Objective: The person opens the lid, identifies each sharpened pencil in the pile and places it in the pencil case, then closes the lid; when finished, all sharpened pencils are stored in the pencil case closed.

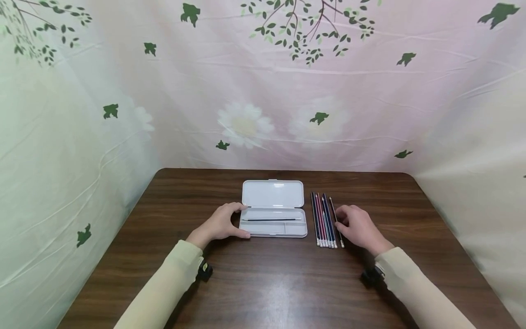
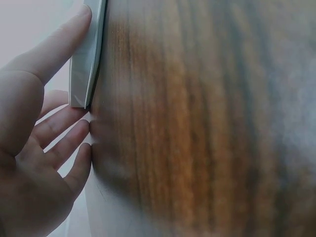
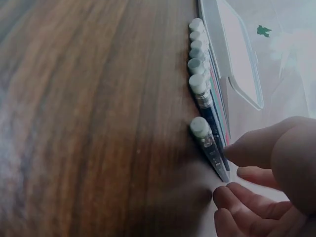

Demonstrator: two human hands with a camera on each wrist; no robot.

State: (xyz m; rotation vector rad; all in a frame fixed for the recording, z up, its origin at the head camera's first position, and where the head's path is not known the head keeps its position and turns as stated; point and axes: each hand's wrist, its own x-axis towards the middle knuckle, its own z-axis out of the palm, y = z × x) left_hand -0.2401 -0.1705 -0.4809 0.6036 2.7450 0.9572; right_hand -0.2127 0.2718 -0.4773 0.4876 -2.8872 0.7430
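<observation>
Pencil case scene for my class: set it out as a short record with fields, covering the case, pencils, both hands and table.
Pencil case: white, lid open
Inside: one pencil, far compartment
Pencil row: right of case, eraser ends nearest the person
Lone pencil: right of row
Left hand: holds case's left end
Right hand: at lone pencil, grip unclear
Table: brown, wood-grained

Remotely I view: white rectangular plastic case (image 1: 273,195), smooth, glossy; dark-brown wood-grained tabletop (image 1: 263,274), glossy; silvery metal ferrule (image 3: 204,102) on slim navy pencil (image 3: 212,121), shiny; pale leaf-printed cloth backdrop (image 1: 267,87), matt, creased.
</observation>
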